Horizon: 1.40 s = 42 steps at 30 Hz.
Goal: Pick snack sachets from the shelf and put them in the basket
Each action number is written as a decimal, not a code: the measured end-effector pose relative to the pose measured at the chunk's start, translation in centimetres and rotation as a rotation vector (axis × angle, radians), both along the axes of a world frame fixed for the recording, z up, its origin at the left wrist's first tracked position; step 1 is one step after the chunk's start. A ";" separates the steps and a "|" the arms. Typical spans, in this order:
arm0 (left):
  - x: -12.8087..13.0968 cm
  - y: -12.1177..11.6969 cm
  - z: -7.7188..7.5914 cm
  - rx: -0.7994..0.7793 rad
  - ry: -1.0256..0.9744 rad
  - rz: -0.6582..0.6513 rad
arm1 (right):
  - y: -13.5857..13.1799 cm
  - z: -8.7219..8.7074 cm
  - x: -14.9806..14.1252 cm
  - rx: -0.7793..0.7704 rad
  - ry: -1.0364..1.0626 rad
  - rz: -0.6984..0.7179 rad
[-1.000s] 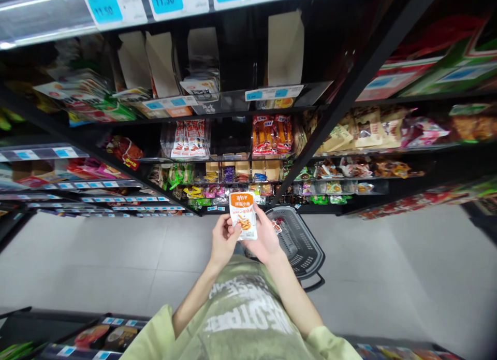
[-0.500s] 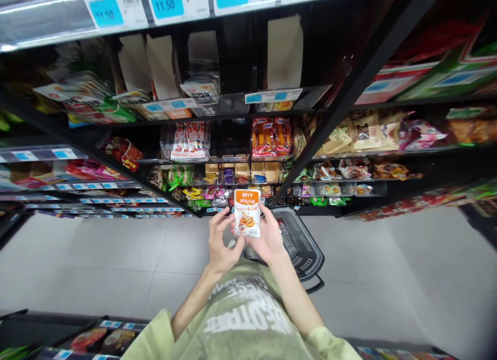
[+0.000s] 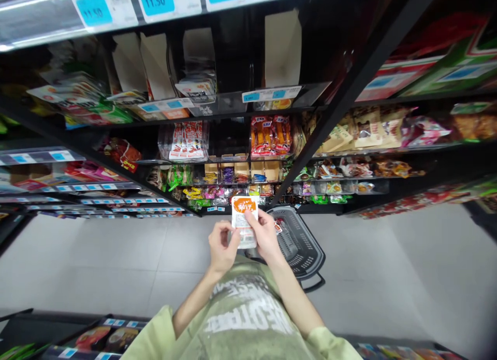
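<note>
A small white and orange snack packet point(image 3: 244, 222) is upright in front of my body, its printed text side facing me. My right hand point(image 3: 265, 234) grips its right edge, thumb lying across the front. At the lower left edge, my left hand point(image 3: 224, 247) pinches the packet between thumb and curled fingers. Behind my right forearm, a dark grey shopping basket point(image 3: 301, 246) stands on the floor. A small red and white item point(image 3: 277, 227) shows inside it near my right hand.
Shelves of packaged snacks rise ahead, with red packets point(image 3: 271, 136) and white-red packets point(image 3: 188, 140) on a middle shelf. A price-tag rail point(image 3: 42, 18) crosses the top left. Grey tiled floor point(image 3: 116, 241) lies below. Another display point(image 3: 93, 339) stands behind me at lower left.
The packet has been turned from its picture side to its text side and sits slightly lower. My right thumb has come across its front, and my left fingers have closed in on its edge.
</note>
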State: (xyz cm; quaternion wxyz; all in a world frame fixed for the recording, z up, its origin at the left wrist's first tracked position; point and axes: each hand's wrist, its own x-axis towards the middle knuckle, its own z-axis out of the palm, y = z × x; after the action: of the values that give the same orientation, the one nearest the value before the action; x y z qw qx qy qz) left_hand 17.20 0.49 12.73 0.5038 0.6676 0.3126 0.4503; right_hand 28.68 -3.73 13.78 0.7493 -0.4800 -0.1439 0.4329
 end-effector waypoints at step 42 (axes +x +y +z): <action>0.0 -2.4 -0.5 -0.283 -0.050 -0.173 | -2.3 -0.8 1.7 -0.068 -0.245 -0.277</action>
State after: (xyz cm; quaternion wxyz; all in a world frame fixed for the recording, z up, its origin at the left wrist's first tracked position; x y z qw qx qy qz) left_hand 17.24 -1.90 12.25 0.6372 0.6029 0.3015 0.3736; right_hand 30.34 -6.04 13.03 0.7619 -0.5694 -0.1521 0.2685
